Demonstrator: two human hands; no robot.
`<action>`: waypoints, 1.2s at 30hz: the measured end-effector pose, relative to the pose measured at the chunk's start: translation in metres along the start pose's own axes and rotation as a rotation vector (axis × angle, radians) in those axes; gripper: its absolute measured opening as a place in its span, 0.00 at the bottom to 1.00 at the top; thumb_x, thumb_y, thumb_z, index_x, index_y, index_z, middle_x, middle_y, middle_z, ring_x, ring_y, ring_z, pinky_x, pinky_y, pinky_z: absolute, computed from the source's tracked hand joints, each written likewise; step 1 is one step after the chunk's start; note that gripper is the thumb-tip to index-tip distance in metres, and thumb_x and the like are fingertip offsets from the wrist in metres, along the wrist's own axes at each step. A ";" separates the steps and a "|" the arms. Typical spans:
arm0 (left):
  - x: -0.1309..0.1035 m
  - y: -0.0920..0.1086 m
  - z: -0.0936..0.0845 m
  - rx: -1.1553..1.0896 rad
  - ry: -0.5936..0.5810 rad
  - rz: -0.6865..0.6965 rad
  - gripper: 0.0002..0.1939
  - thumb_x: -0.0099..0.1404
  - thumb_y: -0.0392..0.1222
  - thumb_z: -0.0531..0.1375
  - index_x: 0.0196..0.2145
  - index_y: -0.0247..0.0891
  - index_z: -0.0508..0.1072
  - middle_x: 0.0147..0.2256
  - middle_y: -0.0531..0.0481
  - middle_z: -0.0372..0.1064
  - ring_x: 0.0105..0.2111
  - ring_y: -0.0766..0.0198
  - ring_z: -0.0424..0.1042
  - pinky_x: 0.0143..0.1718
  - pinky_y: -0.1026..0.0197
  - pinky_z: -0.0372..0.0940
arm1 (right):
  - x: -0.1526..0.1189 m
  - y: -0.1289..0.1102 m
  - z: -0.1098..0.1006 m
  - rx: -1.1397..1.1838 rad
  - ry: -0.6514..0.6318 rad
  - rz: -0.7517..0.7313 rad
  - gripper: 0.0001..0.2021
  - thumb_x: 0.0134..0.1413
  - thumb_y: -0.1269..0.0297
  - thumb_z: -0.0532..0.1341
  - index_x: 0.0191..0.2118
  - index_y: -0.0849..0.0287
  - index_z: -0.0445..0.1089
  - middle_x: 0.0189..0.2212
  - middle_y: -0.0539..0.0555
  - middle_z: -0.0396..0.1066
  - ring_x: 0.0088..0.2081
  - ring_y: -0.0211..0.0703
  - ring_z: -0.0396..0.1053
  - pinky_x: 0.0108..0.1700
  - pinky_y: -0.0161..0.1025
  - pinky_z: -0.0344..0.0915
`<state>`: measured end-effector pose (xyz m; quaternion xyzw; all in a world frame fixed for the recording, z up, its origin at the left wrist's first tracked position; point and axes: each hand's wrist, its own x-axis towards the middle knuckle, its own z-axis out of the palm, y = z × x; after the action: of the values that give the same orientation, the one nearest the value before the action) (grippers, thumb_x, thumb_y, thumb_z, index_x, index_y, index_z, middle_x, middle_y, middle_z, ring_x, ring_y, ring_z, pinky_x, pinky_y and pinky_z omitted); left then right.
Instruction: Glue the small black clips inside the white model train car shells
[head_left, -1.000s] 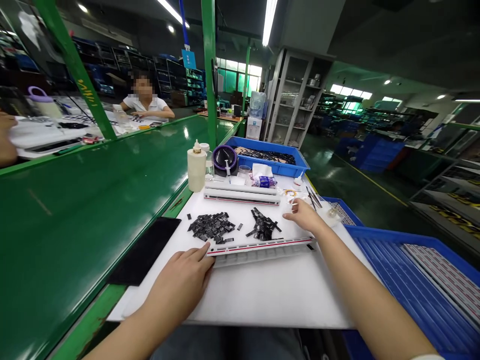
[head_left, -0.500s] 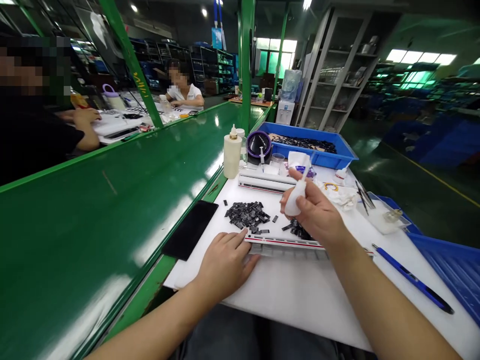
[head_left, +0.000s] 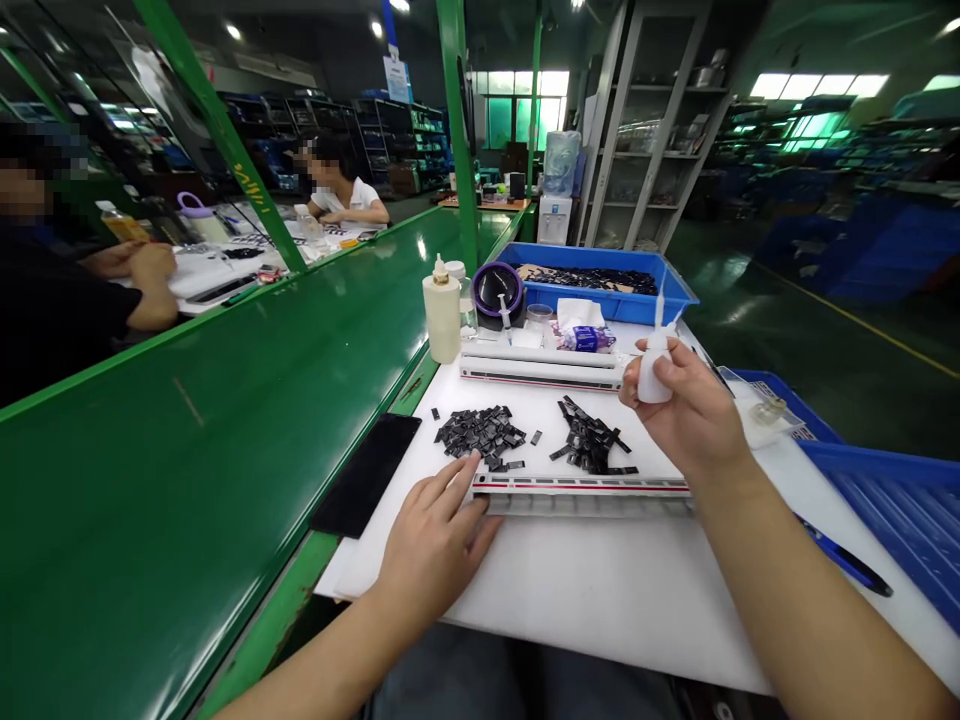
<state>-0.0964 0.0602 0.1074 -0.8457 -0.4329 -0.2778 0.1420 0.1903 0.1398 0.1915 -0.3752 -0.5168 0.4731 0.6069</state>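
Observation:
My left hand grips the left end of a long white model train car shell, which has a red stripe and a row of window openings. Its fingers lie over the end, with the thumb at the near side. In my right hand, closed around it, is a small white squeeze bottle with a thin nozzle pointing up, raised above the table's right part. Beyond the shell lie a pile of small black pieces and a second pile of longer black pieces.
Another white shell lies farther back. Behind it stand a cream bottle, a tissue pack and a blue bin. A black tablet-like slab lies left, a blue pen right. Two people sit across the green conveyor.
My right hand has moved right, away from over the second black pile, and the squeeze bottle is more upright. My left hand stays at the shell's end. The view has shifted slightly.

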 end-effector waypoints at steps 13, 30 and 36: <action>0.016 0.012 -0.022 0.001 0.013 0.295 0.07 0.65 0.30 0.57 0.35 0.39 0.74 0.57 0.42 0.68 0.57 0.46 0.67 0.51 0.44 0.67 | -0.006 0.022 -0.106 -0.169 0.353 0.012 0.24 0.44 0.49 0.69 0.44 0.56 0.63 0.31 0.53 0.76 0.30 0.42 0.70 0.33 0.39 0.63; 0.281 0.100 0.117 -0.291 -0.344 0.195 0.17 0.60 0.31 0.62 0.48 0.34 0.73 0.45 0.40 0.74 0.51 0.49 0.68 0.55 0.43 0.63 | -0.004 0.020 -0.107 -0.009 0.556 -0.172 0.17 0.47 0.61 0.60 0.45 0.58 0.65 0.31 0.49 0.69 0.24 0.35 0.64 0.25 0.33 0.62; 0.305 0.114 0.146 -0.615 -0.292 -0.068 0.09 0.66 0.44 0.62 0.36 0.35 0.73 0.45 0.45 0.71 0.48 0.57 0.70 0.53 0.46 0.64 | -0.001 0.032 -0.116 -0.234 0.526 -0.218 0.28 0.52 0.65 0.54 0.60 0.56 0.61 0.38 0.53 0.67 0.30 0.37 0.67 0.24 0.31 0.64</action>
<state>0.1906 0.2631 0.1708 -0.8649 -0.3725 -0.2758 -0.1928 0.2980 0.1518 0.1396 -0.4944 -0.4300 0.2290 0.7199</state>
